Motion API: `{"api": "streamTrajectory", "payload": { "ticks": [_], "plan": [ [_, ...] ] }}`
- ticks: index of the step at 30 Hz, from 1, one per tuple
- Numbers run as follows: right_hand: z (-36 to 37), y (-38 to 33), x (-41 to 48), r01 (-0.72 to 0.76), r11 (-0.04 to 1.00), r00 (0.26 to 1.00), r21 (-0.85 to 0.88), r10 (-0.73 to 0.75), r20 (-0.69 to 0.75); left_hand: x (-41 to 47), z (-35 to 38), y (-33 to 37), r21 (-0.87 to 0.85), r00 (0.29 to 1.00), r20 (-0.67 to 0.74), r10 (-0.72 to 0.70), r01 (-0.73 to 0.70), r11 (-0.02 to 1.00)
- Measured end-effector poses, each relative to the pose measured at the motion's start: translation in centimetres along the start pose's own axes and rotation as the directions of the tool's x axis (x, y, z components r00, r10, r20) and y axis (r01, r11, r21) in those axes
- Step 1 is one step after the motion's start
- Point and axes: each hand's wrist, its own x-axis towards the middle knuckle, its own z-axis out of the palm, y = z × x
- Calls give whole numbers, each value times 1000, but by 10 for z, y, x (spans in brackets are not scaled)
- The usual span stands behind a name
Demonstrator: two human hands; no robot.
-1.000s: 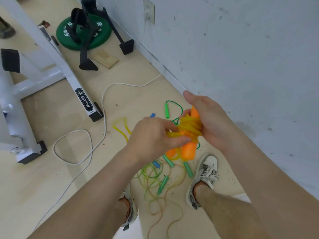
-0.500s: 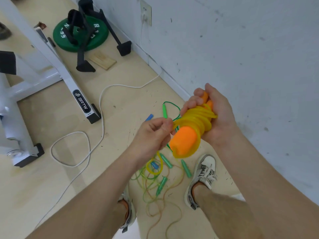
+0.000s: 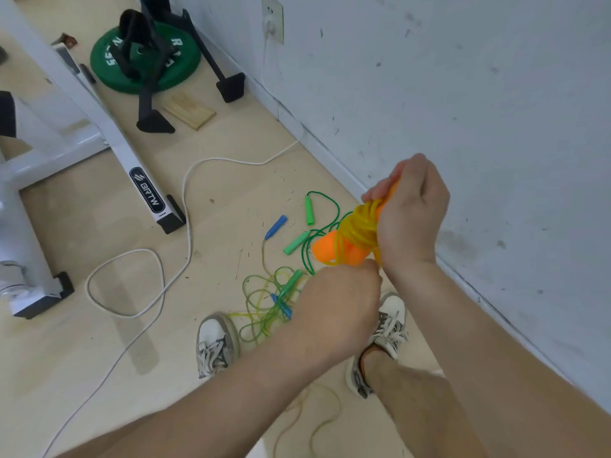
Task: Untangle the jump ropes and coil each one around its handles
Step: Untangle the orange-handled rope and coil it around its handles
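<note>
My right hand (image 3: 410, 213) grips the two orange handles (image 3: 334, 251) of a jump rope, with its yellow cord (image 3: 358, 228) wound around them in several turns. Just below the handles, my left hand (image 3: 337, 305) is curled, its fingertips at the cord's loose end; the pinch itself is hidden behind the hand. On the floor below lie more tangled ropes: a dark green cord with light green handles (image 3: 309, 209), and a yellow-green tangle (image 3: 264, 305) with blue handles (image 3: 276, 226).
A white power cable (image 3: 185, 206) loops across the wooden floor from a wall socket (image 3: 272, 18). A white machine frame (image 3: 109, 137) stands at left, a green weight plate (image 3: 145, 57) and black stand behind it. The grey wall runs along the right. My shoes (image 3: 215, 345) flank the tangle.
The left hand has moved from beside the handles to under them, carrying the cord end around. The right hand rolled the bundle, so its back now faces me.
</note>
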Motion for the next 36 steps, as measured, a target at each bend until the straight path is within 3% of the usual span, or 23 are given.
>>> {"api": "streamTrajectory", "payload": {
  "ticks": [6,13,15,17,19,22,27,30,33,36],
  "plan": [
    [-1,-2,-6,228,966,936,-125,-182,301,3,-35,-17,349,989,-22,145,-128,928],
    [-1,-2,0,200,964,932,-177,-132,338,4,-48,-30,382,983,-89,163,-117,917],
    [-2,-5,6,61,990,952,-131,-18,307,5,-53,-40,300,985,-139,104,-59,952],
    [-3,-7,11,-213,976,933,-41,215,288,5,-56,-52,167,977,-188,96,-65,984],
    [-4,-8,13,-479,877,836,47,438,331,4,-56,-62,-29,971,-215,105,-114,993],
    [-4,-6,13,-677,723,706,138,584,400,4,-51,-70,-331,977,-204,59,-125,935],
    [2,1,2,-771,577,636,268,677,371,5,-49,-75,-586,991,-117,-61,-19,810],
    [5,1,-5,-753,636,646,170,666,373,4,-54,-77,-754,995,-31,-95,39,656],
    [7,-4,-10,-752,658,588,45,638,497,4,-57,-79,-872,988,-45,-149,34,488],
    [8,-4,-18,-716,698,558,-9,581,593,4,-55,-80,-892,979,-51,-196,44,450]
  ]
}}
